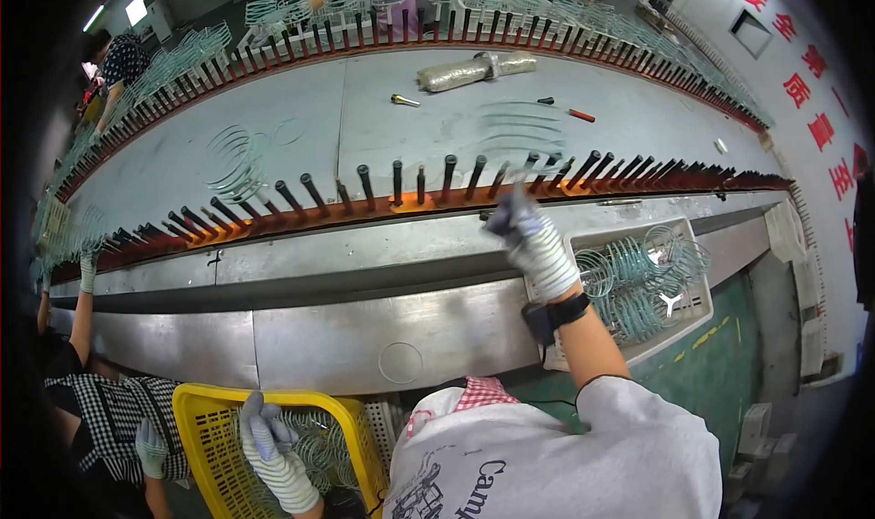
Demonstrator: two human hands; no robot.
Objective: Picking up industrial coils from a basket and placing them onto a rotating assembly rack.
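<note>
My right hand (pixel 536 246), in a striped work glove with dark fingertips, reaches up to the row of black-tipped posts (pixel 451 177). At its fingertips is a set of pale green wire rings (pixel 519 129), smeared by motion. The fingers are pressed together and seem to grip its lower end, which is blurred. My left hand (pixel 272 455), gloved too, hangs over the yellow basket (pixel 187 428) with its fingers stretched out and nothing visible in them. More wire rings (pixel 319 441) lie in that basket, partly hidden by the hand.
A white crate (pixel 697 314) of wire rings stands at right. One loose ring (pixel 401 362) lies on the metal ledge (pixel 319 341). Another set of rings (pixel 239 164) is at the posts on the left. A plastic-wrapped roll (pixel 474 71) lies beyond. A co-worker's gloved hand (pixel 88 271) is far left.
</note>
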